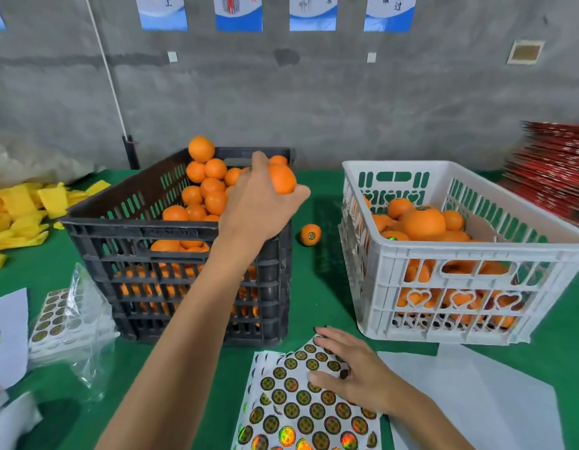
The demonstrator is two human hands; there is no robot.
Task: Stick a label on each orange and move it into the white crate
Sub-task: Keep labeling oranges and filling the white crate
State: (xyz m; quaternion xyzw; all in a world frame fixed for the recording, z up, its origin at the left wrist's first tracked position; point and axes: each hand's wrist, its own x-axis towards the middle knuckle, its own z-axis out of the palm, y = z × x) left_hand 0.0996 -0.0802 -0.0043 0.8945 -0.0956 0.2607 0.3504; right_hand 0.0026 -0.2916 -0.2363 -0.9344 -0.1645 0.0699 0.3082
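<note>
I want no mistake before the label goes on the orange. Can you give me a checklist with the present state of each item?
1. Left hand grips the orange: ok.
2. Right hand rests on the label sheet: ok.
3. Label already peeled off: cannot tell.
4. Labels remain on the sheet: ok.
5. White crate has room on top: ok.
6. Labelled orange on the table, outside both crates: not ok.

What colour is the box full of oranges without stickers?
Black crate, seen in the head view.

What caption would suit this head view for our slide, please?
Left hand lifts an orange from the black crate; right hand rests on the label sheet.
</note>
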